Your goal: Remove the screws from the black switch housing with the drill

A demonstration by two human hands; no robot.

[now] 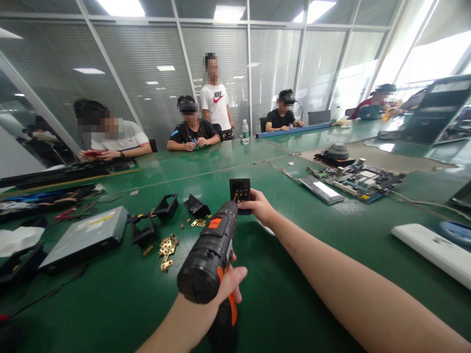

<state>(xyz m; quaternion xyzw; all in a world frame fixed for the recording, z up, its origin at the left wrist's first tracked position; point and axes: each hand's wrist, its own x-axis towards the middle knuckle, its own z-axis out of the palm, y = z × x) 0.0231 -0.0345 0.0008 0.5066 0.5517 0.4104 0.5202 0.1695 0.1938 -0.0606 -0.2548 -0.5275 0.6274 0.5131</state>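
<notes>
My left hand (230, 284) is wrapped round the handle of a black and orange power drill (209, 250), which points forward and away from me. Its bit reaches into the open face of a small black square part (239, 189). Closed on the right edge of that part is my right hand (259, 205), holding it upright above the green table (283, 294). Brass pieces (168, 247) lie in a pile left of the drill. Beside them are several black plastic frames (143, 228). The exact contact of the bit inside the part is too small to tell.
A silver disc drive (86, 238) lies on the left. To the right are a circuit board (364, 179), a flat silver box (321, 189) and a white bar (434, 250). Several people sit or stand across the table, near a bottle (245, 130).
</notes>
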